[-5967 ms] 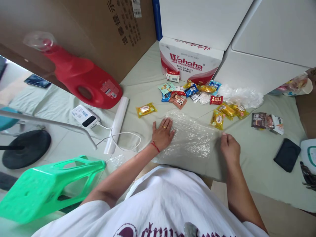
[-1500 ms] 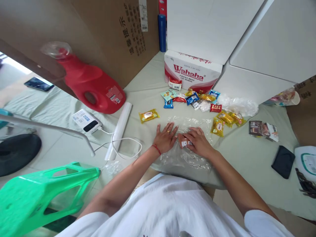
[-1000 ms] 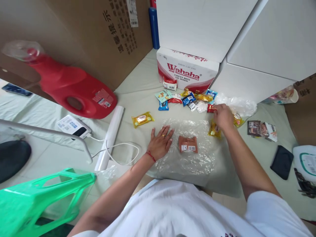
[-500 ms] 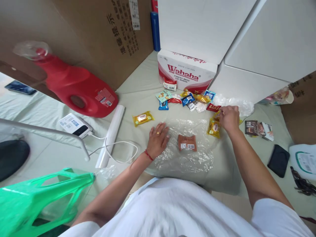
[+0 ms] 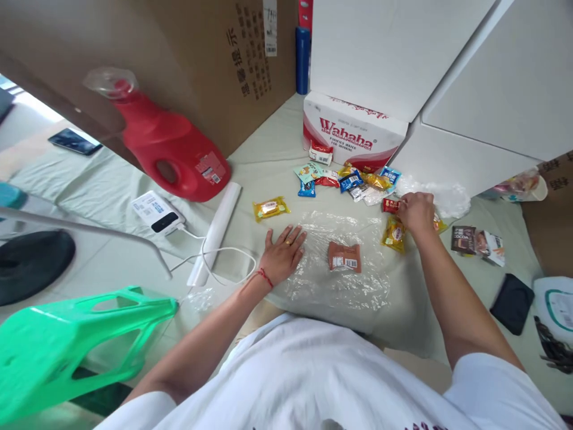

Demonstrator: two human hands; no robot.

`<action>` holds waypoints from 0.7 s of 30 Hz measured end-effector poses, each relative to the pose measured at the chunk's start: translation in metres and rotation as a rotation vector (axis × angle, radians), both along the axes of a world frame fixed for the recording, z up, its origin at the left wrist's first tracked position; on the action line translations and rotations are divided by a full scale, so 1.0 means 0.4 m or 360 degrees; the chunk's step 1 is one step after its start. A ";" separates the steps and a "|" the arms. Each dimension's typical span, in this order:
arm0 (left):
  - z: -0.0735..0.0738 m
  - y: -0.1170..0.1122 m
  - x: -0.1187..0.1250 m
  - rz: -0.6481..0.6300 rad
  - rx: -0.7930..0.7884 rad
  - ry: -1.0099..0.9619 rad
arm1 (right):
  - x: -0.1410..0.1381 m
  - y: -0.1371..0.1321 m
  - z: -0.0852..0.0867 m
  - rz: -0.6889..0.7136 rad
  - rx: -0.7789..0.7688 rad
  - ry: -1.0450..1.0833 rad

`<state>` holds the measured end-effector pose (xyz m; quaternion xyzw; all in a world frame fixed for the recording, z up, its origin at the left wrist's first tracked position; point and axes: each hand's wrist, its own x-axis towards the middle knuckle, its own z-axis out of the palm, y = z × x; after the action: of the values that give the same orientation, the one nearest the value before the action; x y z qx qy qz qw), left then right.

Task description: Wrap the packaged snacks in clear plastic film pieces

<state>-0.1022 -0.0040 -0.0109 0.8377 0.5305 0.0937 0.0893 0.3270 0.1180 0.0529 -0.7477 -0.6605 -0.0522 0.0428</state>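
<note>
My left hand (image 5: 282, 254) lies flat with fingers spread, palm down on the left edge of a clear plastic sheet (image 5: 308, 286). A brown snack packet (image 5: 344, 257) rests on that sheet, to the right of this hand. My right hand (image 5: 418, 212) is closed, its fingertips pinching the end of a small red snack packet (image 5: 391, 205). Just below those fingertips is a yellow snack packet (image 5: 393, 235), on the sheet's right edge. Another yellow packet (image 5: 271, 208) lies above my left hand. Part of a further yellow wrapper (image 5: 439, 223) shows to the right of my right wrist.
Several snack packets, among them a blue one (image 5: 351, 181), lie before the Wahaba carton (image 5: 349, 140). At left are a red detergent bottle (image 5: 179, 158), a white roll (image 5: 215, 233), a white device (image 5: 156, 212) with a cable and a green stool (image 5: 89, 322). A black phone (image 5: 513, 303) lies right.
The view has shifted, so most things appear further right. The red packet has come left and nearer to me with my right hand. My left hand stays flat, its fingers spread slightly more.
</note>
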 end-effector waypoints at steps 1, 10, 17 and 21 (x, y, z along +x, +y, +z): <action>0.002 0.001 0.001 0.0000 0.0007 -0.0002 | 0.000 -0.001 0.000 0.0029 -0.0024 -0.0006; 0.007 -0.003 0.004 0.0014 0.0038 -0.0070 | -0.016 0.101 0.029 -0.0157 -0.0675 -0.0015; 0.010 -0.003 0.000 0.0008 -0.0001 -0.0055 | -0.090 -0.121 0.086 0.0192 0.0258 0.0303; 0.007 -0.002 0.000 0.0007 0.0013 -0.0064 | -0.234 -0.311 0.022 0.0623 0.0254 0.0599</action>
<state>-0.1023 -0.0046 -0.0081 0.8349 0.5301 0.1129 0.0961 0.2332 -0.0062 0.0619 -0.5968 -0.7666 0.0448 0.2327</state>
